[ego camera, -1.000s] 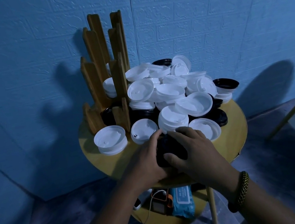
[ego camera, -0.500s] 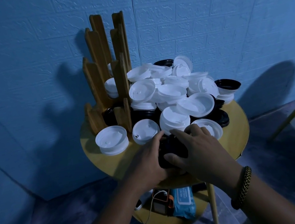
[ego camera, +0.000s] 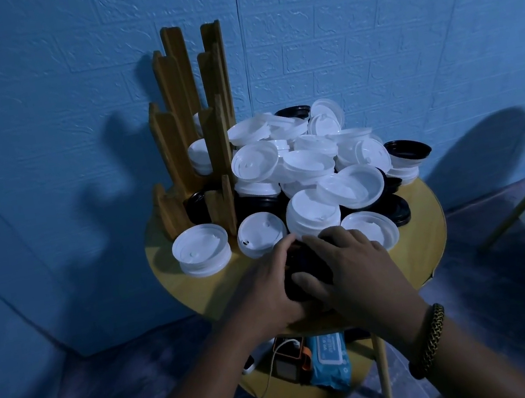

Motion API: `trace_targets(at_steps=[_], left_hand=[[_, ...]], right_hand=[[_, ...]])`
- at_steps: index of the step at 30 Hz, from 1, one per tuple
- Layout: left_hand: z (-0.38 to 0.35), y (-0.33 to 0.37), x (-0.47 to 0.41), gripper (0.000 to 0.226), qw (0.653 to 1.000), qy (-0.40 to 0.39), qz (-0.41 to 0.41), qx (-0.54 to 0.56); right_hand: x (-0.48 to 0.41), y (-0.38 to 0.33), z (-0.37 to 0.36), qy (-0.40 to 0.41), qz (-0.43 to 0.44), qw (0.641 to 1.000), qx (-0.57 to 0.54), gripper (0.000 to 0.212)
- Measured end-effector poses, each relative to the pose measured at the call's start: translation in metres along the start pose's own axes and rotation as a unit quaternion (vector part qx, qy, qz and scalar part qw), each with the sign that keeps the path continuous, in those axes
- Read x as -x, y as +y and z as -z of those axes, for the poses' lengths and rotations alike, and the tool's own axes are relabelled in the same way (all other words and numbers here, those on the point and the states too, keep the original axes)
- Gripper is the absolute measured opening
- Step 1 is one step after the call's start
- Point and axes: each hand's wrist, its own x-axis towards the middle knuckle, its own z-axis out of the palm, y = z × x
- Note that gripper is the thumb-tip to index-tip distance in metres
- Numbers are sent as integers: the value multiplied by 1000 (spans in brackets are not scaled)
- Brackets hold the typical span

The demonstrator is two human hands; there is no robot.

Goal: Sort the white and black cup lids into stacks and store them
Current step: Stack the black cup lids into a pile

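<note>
The left hand and right hand are curling round the black lids sitting between them, and they should be squeezing softly and evenly, not bumping the white lids just beyond the hands.

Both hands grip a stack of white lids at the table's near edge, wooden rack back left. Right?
No. The head view shows the left hand and right hand gripping a stack of black lids, not white. Near edge of the table and wooden rack back left are right.

right hand fingers edged left, over black lids
</note>
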Motion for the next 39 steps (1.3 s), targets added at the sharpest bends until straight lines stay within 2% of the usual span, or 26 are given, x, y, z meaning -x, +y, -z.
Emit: trace_targets(at_steps=[5,8,13,17,25,28,31,36,39], left_hand=[[0,0,0,96,1000,-5,2,-9],[0,-2,0,97,1000,-5,0,-1],[0,-3,0,100,1000,-11,1,1],[0,-4,0,103,1000,-13,0,6],[1,-2,0,112,1000,-11,1,-5],[0,-1,-1,113,1000,-12,2,-7],[0,0,-1,109,1000,-14,1,-12],[0,0,0,99,1000,-13,-4,-10],[1,-1,0,99,1000,-17,1,-4]], right_hand=[[2,-7,-7,30,-24,999,-30,60],[1,-2,-10,31,-2,998,-52,52],[6,9,-14,27,35,995,-90,65],[7,12,-17,28,40,991,-125,60],[-5,15,0,-25,75,994,-69,63],[-9,17,6,-42,91,994,-42,56],[-5,10,4,-34,61,998,-12,54],[2,-4,-13,41,-25,999,-1,73],[2,-2,-14,48,-19,998,-34,66]])
